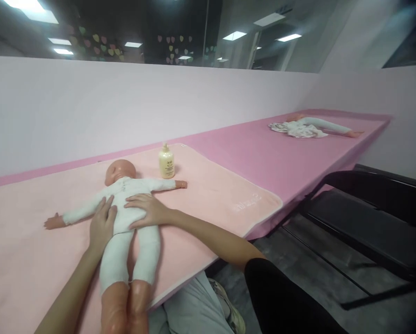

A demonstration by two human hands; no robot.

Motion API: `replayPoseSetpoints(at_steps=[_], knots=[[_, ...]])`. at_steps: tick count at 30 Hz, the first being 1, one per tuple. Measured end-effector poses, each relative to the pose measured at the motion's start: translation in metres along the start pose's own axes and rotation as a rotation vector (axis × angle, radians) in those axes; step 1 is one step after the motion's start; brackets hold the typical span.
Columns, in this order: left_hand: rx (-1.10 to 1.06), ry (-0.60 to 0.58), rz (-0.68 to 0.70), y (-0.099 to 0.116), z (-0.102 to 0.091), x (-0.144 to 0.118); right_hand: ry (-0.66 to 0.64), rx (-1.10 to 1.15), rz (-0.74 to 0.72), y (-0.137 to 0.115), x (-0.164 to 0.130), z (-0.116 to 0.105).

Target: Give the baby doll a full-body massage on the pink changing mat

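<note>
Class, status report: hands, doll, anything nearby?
Left hand and right hand flat on white-suited baby doll, lying face up on pink mat. Cream lotion bottle upright beside doll's arm.

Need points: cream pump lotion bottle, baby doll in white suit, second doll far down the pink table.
Cream pump lotion bottle (166,163): head view, on the bottle body.
Baby doll in white suit (124,188): head view, on the chest.
Second doll (319,124): head view, on its pale legs, far end of table.

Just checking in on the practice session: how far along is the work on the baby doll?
Done: the doll lies face up, dressed, on the pink blanket. In hand: left hand and right hand rest flat on its belly. Left: the lotion bottle stands capped, apparently untouched.
</note>
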State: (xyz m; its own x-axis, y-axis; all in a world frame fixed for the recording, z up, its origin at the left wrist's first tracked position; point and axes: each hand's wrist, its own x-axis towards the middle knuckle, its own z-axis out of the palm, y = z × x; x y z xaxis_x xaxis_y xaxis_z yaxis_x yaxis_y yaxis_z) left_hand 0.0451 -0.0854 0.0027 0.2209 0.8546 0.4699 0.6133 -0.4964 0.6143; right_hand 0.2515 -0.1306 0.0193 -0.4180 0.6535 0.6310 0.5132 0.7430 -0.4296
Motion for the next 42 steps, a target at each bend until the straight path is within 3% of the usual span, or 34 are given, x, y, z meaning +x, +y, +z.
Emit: replayPoseSetpoints(at_steps=[5,9,12,19,34,38,42], knots=[[0.019,0.022,0.124,0.02,0.002,-0.014,-0.041,0.189,0.049,0.022,0.0,-0.013],[0.085,-0.186,0.302,0.04,-0.002,-0.021,-0.039,0.295,0.161,0.021,-0.001,-0.026],[0.108,-0.284,0.332,0.045,-0.005,-0.021,-0.061,0.323,0.205,0.015,-0.003,-0.031],[0.106,-0.252,0.306,0.031,-0.006,-0.014,-0.141,0.216,0.212,0.003,-0.002,-0.032],[0.16,-0.205,0.35,0.035,-0.006,-0.016,-0.073,0.264,0.288,-0.003,-0.001,-0.026],[0.17,-0.217,0.336,0.036,-0.007,-0.017,-0.086,0.331,0.261,-0.004,0.0,-0.037],[0.193,-0.247,0.315,0.04,-0.008,-0.017,-0.225,0.416,0.285,0.003,-0.001,-0.055]])
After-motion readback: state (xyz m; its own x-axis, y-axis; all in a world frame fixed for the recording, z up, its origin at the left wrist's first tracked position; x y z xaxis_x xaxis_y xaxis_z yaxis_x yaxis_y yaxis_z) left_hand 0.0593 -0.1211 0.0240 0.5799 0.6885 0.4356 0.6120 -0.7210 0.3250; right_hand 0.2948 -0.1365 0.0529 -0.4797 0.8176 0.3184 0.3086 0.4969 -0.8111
